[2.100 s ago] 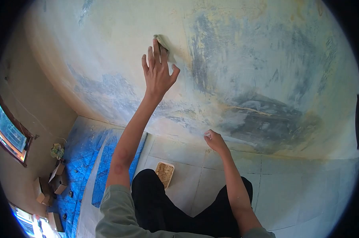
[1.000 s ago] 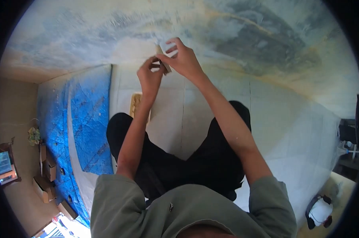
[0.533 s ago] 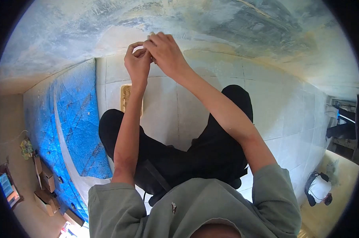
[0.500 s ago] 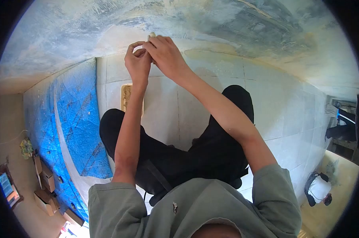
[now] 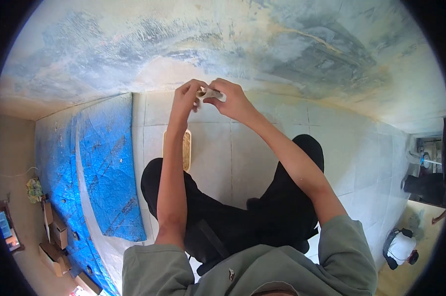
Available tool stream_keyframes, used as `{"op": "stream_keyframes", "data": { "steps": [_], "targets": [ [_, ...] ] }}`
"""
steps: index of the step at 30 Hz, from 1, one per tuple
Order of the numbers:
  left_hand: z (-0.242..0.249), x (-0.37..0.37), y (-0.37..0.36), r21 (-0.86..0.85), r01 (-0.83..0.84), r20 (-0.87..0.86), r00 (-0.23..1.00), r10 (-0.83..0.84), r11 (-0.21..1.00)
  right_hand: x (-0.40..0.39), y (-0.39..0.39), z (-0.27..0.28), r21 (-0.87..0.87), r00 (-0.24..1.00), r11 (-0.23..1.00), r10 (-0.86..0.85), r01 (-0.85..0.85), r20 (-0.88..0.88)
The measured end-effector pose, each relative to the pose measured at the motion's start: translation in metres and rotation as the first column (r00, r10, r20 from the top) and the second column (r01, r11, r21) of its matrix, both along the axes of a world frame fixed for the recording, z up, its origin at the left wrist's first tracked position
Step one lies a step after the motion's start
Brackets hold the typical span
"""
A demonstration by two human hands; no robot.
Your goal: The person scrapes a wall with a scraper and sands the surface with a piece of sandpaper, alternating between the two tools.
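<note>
Both hands meet above the pale tiled floor, close to the stained wall. My left hand point(image 5: 187, 97) has its fingers bent at the left end of a small whitish piece point(image 5: 212, 93) that looks like a rolled or folded scrap. My right hand point(image 5: 232, 101) grips the right part of that piece between thumb and fingers. A yellow-rimmed tray point(image 5: 190, 148) with brown, grainy contents lies on the floor below my left hand, partly hidden by my left forearm.
Blue sheeting point(image 5: 107, 167) covers the floor at the left, with cardboard boxes point(image 5: 57, 234) beyond it. The wall point(image 5: 183, 39) rises just past the hands. At the far right are dark cloths point(image 5: 425, 187) and a white-and-black bundle point(image 5: 400, 246).
Both hands appear lower in the view, with the whitish piece now more visible between them. The surroundings have shifted down and slightly right.
</note>
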State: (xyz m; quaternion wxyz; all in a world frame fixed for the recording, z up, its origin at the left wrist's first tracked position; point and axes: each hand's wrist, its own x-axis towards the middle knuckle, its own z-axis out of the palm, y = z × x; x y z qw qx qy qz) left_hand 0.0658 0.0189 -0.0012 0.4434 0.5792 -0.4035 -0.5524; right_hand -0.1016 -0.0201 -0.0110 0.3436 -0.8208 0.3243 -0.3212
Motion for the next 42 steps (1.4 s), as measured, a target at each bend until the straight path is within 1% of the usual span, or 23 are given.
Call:
{"op": "stream_keyframes", "data": {
  "steps": [1, 2, 3, 4, 5, 6, 7, 8, 10, 12, 14, 15, 17, 22, 25, 30, 36, 37, 38, 39, 40, 41, 42],
  "targets": [
    [-0.001, 0.0, 0.0, -0.01, -0.002, 0.0, 1.0, 0.002, 1.0, 0.001, -0.001, -0.007, 0.094, 0.994, 0.995, -0.053, 0.044, 0.092],
    [-0.003, -0.002, -0.002, -0.069, -0.066, -0.125, 0.991, 0.057, 0.995, 0.002, -0.003, -0.009, 0.082, 0.994, 0.996, -0.052, 0.044, 0.092],
    [-0.005, -0.006, -0.003, -0.117, -0.133, -0.252, 0.962, 0.1, 0.984, 0.002, -0.005, -0.009, 0.278, 0.967, 0.96, -0.082, 0.011, 0.242],
    [-0.006, -0.009, -0.005, -0.13, -0.13, -0.256, 0.962, 0.093, 0.983, 0.001, -0.006, -0.008, 0.454, 0.915, 0.889, -0.139, -0.052, 0.378],
    [-0.007, -0.014, -0.006, -0.231, -0.064, -0.148, 0.988, 0.03, 0.971, -0.001, -0.007, -0.006, 0.443, 0.916, 0.895, -0.139, -0.046, 0.376],
    [-0.011, -0.017, -0.007, -0.322, 0.012, -0.033, 0.999, -0.023, 0.947, -0.003, -0.007, -0.004, 0.546, 0.908, 0.833, -0.155, -0.091, 0.388],
    [-0.017, -0.014, -0.009, -0.21, -0.004, -0.198, 0.979, -0.039, 0.978, -0.005, -0.006, -0.001, 0.639, 0.9, 0.757, -0.173, -0.138, 0.399],
    [-0.021, -0.01, -0.009, -0.22, 0.0, -0.2, 0.979, -0.045, 0.976, -0.006, -0.005, 0.001, 0.632, 0.9, 0.764, -0.173, -0.133, 0.399],
    [-0.022, -0.007, -0.008, -0.174, -0.05, -0.286, 0.958, -0.002, 0.984, -0.007, -0.003, 0.006, 0.719, 0.905, 0.675, -0.185, -0.166, 0.382],
    [-0.02, -0.008, -0.007, -0.144, -0.059, -0.328, 0.945, 0.008, 0.988, -0.008, -0.003, 0.012, 0.713, 0.92, 0.689, -0.184, -0.13, 0.345],
    [-0.016, -0.008, -0.006, -0.117, -0.069, -0.367, 0.93, 0.021, 0.991, -0.008, -0.001, 0.018, 0.79, 0.911, 0.591, -0.217, -0.163, 0.35],
    [-0.013, -0.008, -0.005, -0.099, -0.056, -0.429, 0.903, 0.008, 0.994, -0.008, -0.001, 0.018, 0.782, 0.909, 0.602, -0.216, -0.163, 0.356],
    [-0.007, -0.01, -0.004, -0.075, -0.013, -0.541, 0.841, -0.03, 0.997, -0.008, 0.0, 0.016, 0.813, 0.891, 0.541, -0.232, -0.214, 0.39],
    [-0.015, -0.009, -0.007, -0.1, 0.002, -0.558, 0.828, -0.058, 0.995, -0.011, 0.003, 0.02, 0.813, 0.915, 0.542, -0.183, -0.212, 0.36],
    [-0.008, -0.017, -0.008, -0.179, -0.06, -0.582, 0.811, -0.056, 0.982, -0.014, -0.001, 0.02, 0.815, 0.878, 0.487, -0.177, -0.314, 0.444],
    [0.001, -0.032, -0.008, -0.262, -0.082, -0.633, 0.767, -0.107, 0.962, -0.028, 0.003, 0.045, 0.8, 0.883, 0.529, -0.181, -0.283, 0.432],
    [-0.01, -0.044, -0.017, -0.321, -0.088, -0.678, 0.717, -0.164, 0.943, -0.036, 0.009, 0.052, 0.636, 0.935, 0.767, -0.161, -0.084, 0.317],
    [-0.015, -0.045, -0.018, -0.314, -0.054, -0.726, 0.657, -0.203, 0.948, -0.037, 0.009, 0.058, 0.582, 0.966, 0.813, -0.124, -0.033, 0.229],
    [-0.018, -0.046, -0.022, -0.308, -0.018, -0.77, 0.592, -0.238, 0.951, -0.038, 0.007, 0.064, 0.567, 0.967, 0.823, -0.122, -0.026, 0.223],
    [0.001, -0.053, -0.016, -0.274, -0.058, -0.767, 0.615, -0.182, 0.96, -0.037, 0.01, 0.076, 0.491, 0.99, 0.868, -0.122, 0.069, 0.076],
    [-0.005, -0.052, -0.021, -0.287, -0.052, -0.767, 0.611, -0.196, 0.957, -0.036, 0.014, 0.086, 0.401, 0.988, 0.903, -0.139, 0.156, -0.071],
    [-0.02, -0.051, -0.026, -0.304, -0.01, -0.768, 0.594, -0.239, 0.953, -0.037, 0.014, 0.095, 0.389, 0.987, 0.906, -0.147, 0.164, -0.072],
    [-0.027, -0.046, -0.03, -0.316, 0.031, -0.769, 0.578, -0.275, 0.948, -0.039, 0.007, 0.107, 0.264, 0.965, 0.928, -0.255, 0.262, -0.061]
  ]
}}
